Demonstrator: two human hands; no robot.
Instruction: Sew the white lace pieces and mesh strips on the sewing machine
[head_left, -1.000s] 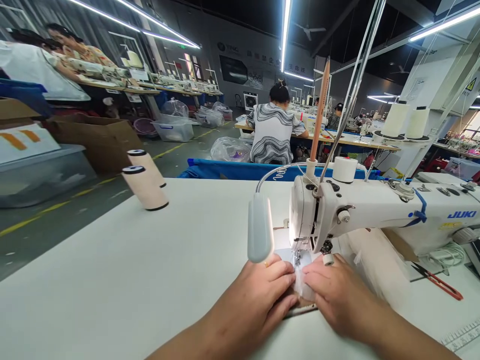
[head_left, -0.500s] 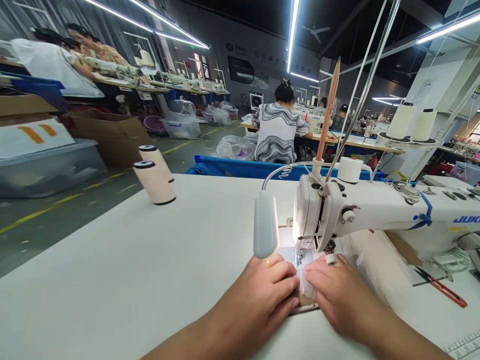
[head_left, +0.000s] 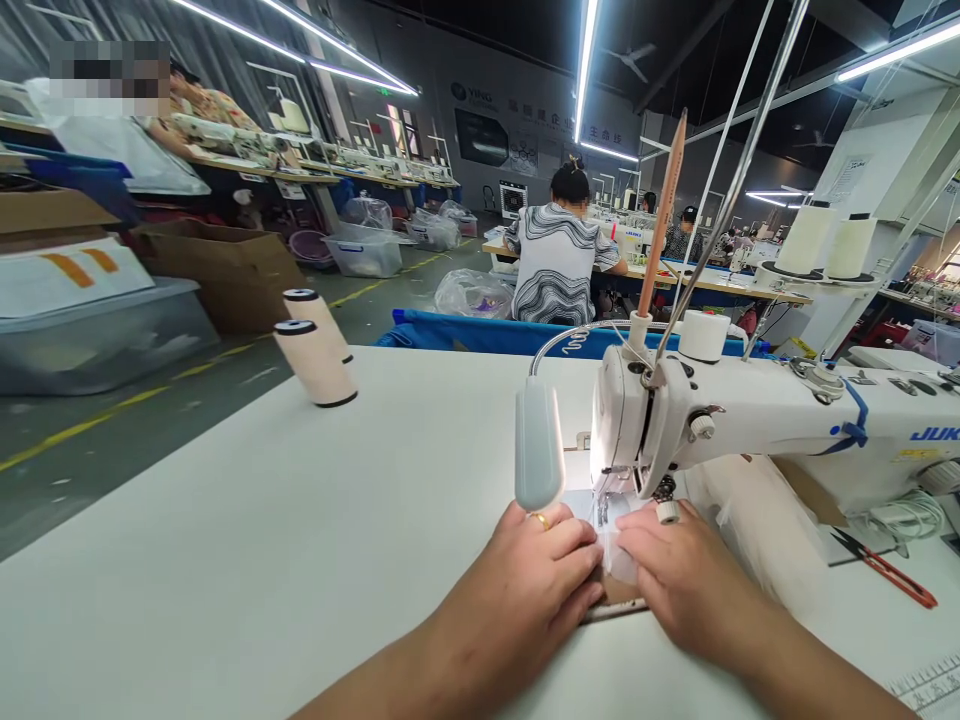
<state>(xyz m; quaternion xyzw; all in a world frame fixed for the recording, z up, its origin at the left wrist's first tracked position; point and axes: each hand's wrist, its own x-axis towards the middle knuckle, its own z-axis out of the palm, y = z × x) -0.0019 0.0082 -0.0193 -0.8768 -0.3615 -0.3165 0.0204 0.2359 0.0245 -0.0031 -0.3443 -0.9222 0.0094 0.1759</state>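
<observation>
Sheer white fabric [head_left: 619, 560] lies under the presser foot [head_left: 602, 510] of a white sewing machine [head_left: 750, 410]. My left hand [head_left: 536, 570], with a ring on one finger, presses bent fingers together at the fabric's left edge. On the other side, my right hand [head_left: 682, 575] grips the cloth with fingers close together, just below the needle area. Both hands rest at the machine bed, partly covering the fabric. A grey lamp [head_left: 538, 445] hangs right above my left hand. More sheer pale fabric [head_left: 765, 530] bunches behind my right hand, under the machine arm.
Red-handled thread snips [head_left: 889, 570] lie to the right, near a clear ruler [head_left: 930, 688]. Two cones of pale thread [head_left: 315, 365] stand at the table's left far edge. A pencil [head_left: 664, 215] sticks up from the machine head. Other people work at machines beyond.
The view has shifted very slightly, so the machine and table appear a little to the right. Both hands keep their hold on the fabric, almost unmoved beside the presser foot.
</observation>
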